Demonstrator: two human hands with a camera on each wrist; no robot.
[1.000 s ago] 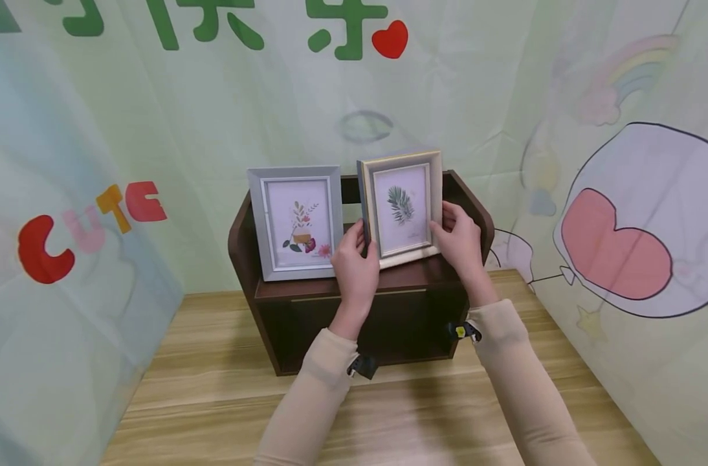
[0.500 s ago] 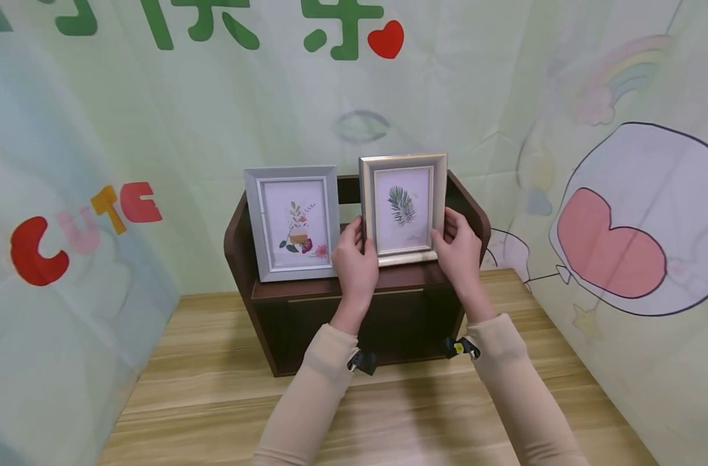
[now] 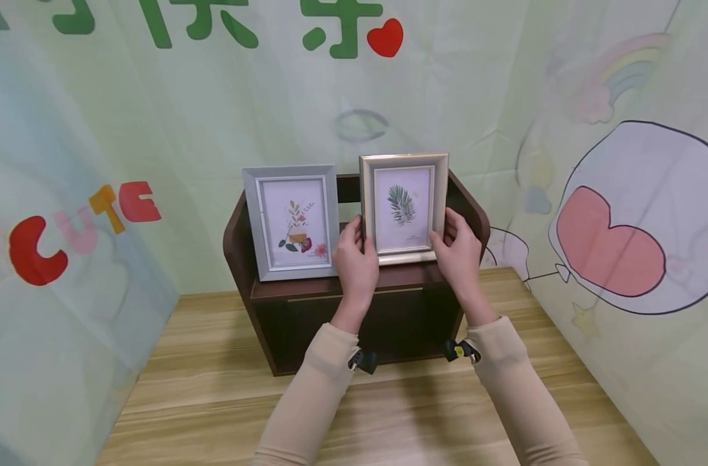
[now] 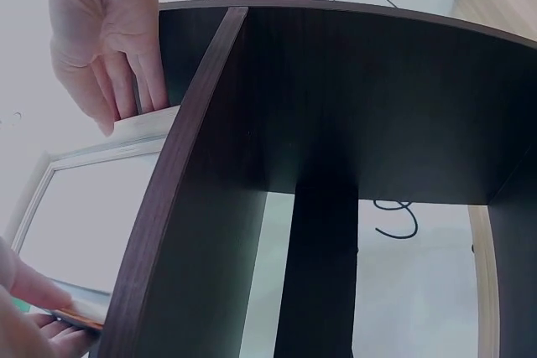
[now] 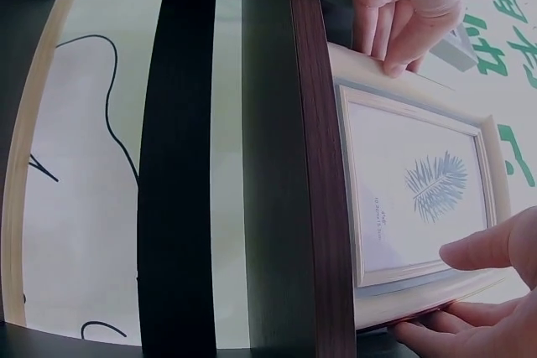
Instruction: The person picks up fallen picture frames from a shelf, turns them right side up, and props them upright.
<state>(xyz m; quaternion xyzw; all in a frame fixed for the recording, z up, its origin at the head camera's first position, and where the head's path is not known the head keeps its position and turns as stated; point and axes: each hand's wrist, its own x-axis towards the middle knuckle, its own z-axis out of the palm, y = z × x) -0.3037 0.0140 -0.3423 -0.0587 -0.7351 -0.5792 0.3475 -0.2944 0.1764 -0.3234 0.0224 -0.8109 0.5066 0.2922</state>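
A gold-rimmed picture frame (image 3: 403, 207) with a green leaf print stands upright on the upper shelf of a dark brown shelf unit (image 3: 354, 285). My left hand (image 3: 356, 262) grips its left edge, and my right hand (image 3: 460, 249) holds the right edge, thumb on the front. In the right wrist view the frame (image 5: 419, 182) shows sideways, with the right hand (image 5: 487, 291) pinching one side and the left hand (image 5: 409, 6) at the other. Beside it, to the left, a grey picture frame (image 3: 292, 223) with a flower print leans on the same shelf.
The shelf unit's lower compartment (image 3: 360, 330) lies open below my wrists. Light wood tabletop (image 3: 202, 388) surrounds the unit. Printed cloth walls (image 3: 121, 259) close in behind and on both sides, one showing a balloon drawing (image 3: 651, 213).
The gold-rimmed frame has turned from a tilt to straight and face-on, its right side shifting slightly right and down with my right hand. Over the last half second hardly anything moves.
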